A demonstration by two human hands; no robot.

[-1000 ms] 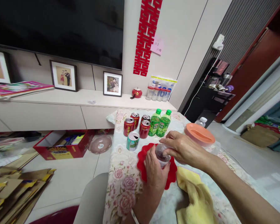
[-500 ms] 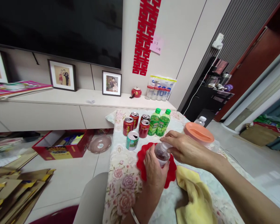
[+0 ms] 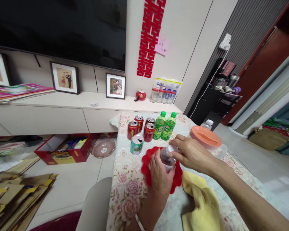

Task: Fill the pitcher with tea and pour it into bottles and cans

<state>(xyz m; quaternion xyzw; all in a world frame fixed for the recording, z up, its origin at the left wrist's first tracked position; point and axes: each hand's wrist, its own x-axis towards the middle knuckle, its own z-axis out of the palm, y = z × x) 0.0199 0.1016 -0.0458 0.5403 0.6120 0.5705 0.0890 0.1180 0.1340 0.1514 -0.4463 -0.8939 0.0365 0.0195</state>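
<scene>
Since a second ago, the fingers of the person's right hand (image 3: 191, 154) have shifted around a white bottle cap (image 3: 172, 149), and more of the cap shows now. Going across from the left, I see an open red-and-yellow cardboard box (image 3: 65, 154) on the floor, beside a round, pinkish see-through plate (image 3: 103, 148). On the flower-printed tablecloth (image 3: 130, 187), a short turquoise can (image 3: 136, 145) stands in front of four opened red metal cans (image 3: 133, 130). Next, the left hand (image 3: 160, 175) is wrapped around a clear plastic bottle (image 3: 167, 158) above a red scalloped dish (image 3: 146, 160); whether its base touches the dish is hidden. Two green-capped, green-labelled drink bottles (image 3: 160, 126) stand just behind. The right hand pinches the cap between thumb and fingers. Near its forearm lies a crumpled yellow cloth (image 3: 203, 202), and beyond it an orange oval plastic container (image 3: 205, 134).
</scene>
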